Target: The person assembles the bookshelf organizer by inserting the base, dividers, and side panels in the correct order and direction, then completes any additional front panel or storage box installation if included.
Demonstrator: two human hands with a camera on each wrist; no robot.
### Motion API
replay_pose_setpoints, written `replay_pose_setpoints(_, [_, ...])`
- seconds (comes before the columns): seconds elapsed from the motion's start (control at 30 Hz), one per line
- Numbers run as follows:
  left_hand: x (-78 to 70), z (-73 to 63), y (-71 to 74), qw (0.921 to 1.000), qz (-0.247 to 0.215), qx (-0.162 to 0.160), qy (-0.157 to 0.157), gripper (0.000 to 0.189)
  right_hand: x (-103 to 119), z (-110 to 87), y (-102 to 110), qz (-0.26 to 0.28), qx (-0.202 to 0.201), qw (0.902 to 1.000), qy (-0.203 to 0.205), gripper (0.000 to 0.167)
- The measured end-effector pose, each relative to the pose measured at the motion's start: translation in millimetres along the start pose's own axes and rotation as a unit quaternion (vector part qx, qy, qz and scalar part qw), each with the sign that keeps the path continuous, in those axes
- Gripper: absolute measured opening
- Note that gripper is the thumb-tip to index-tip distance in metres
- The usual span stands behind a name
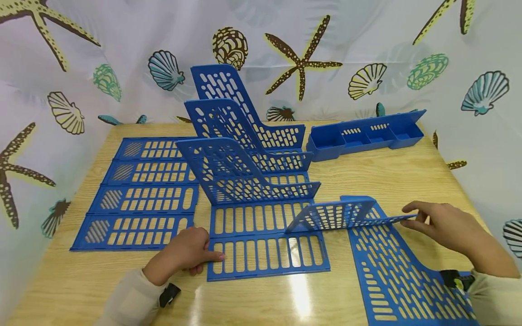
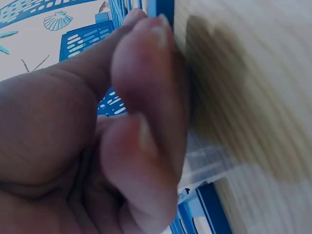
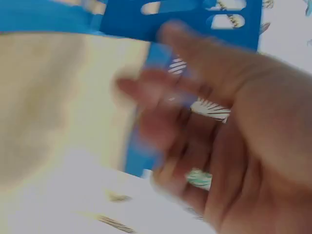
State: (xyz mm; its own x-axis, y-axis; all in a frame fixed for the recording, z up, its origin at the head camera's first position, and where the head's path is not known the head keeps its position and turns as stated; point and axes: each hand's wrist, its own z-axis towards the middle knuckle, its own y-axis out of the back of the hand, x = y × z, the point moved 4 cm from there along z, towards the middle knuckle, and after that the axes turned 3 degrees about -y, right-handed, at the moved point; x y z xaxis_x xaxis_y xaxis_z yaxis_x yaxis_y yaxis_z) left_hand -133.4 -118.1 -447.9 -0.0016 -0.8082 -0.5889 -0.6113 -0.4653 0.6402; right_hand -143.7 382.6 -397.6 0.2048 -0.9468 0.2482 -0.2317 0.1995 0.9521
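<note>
My left hand (image 1: pixel 189 250) grips the left edge of a blue slotted base (image 1: pixel 269 236) near its front corner, thumb on top; in the left wrist view its fingers (image 2: pixel 146 73) are curled beside the tabletop. With my right hand (image 1: pixel 446 226) I pinch the narrow end of a blue perforated divider (image 1: pixel 346 215), its other end resting on the base's front section. The right wrist view has the thumb at the edge of the blue panel (image 3: pixel 195 22); the fingers are blurred. Several tilted dividers (image 1: pixel 244 181) stand upright in the base's rear sections.
Left of the base lies a row of blue slotted panels (image 1: pixel 140 208). Another perforated divider (image 1: pixel 397 271) lies flat at front right, partly beneath my right forearm. A blue compartment tray (image 1: pixel 367 136) stands at the back right, before a shell-patterned cloth (image 1: pixel 261 27).
</note>
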Motion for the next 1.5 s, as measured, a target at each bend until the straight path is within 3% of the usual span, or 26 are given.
replay_pose_setpoints(0.13, [3.3, 0.0, 2.6, 0.9997, -0.012, 0.020, -0.005, 0.048, -7, 1.9, -9, 0.111, -0.006, 0.9910, 0.074, 0.022])
replay_pose_setpoints(0.2, [4.6, 1.0, 3.0, 0.9991, -0.014, 0.036, -0.020, 0.047, -5, 4.4, -10, 0.136, -0.011, 0.9851, 0.104, 0.017])
replay_pose_setpoints(0.33, [5.0, 2.4, 3.6, 0.9970, 0.000, 0.053, -0.055, 0.044, 8, 16.2, -12, 0.174, 0.053, 0.9769, 0.112, 0.013])
replay_pose_setpoints(0.43, [3.5, 3.6, 5.3, 0.9962, 0.020, 0.045, -0.072, 0.045, 20, 25.2, -11, 0.183, 0.091, 0.9737, 0.100, 0.018])
replay_pose_setpoints(0.77, [2.7, 6.3, 6.7, 0.9942, 0.037, 0.034, -0.095, 0.046, 48, 34.5, -19, 0.212, 0.112, 0.9600, 0.145, 0.033])
replay_pose_setpoints(1.03, [4.1, 6.4, 6.6, 0.9954, 0.015, 0.038, -0.087, 0.047, 75, 42.0, -29, 0.212, 0.119, 0.9581, 0.151, 0.034])
replay_pose_setpoints(1.27, [2.4, 9.7, 5.8, 0.9952, 0.002, 0.043, -0.088, 0.049, 108, 57.4, -35, 0.237, 0.140, 0.9402, 0.200, 0.037])
replay_pose_setpoints(1.37, [1.4, 10.8, 4.3, 0.9951, -0.004, 0.048, -0.086, 0.048, 114, 60.9, -35, 0.239, 0.143, 0.9392, 0.200, 0.041])
replay_pose_setpoints(1.5, [3.9, 9.9, 4.6, 0.9969, -0.009, 0.050, -0.060, 0.045, 122, 65.4, -37, 0.235, 0.143, 0.9361, 0.218, 0.042])
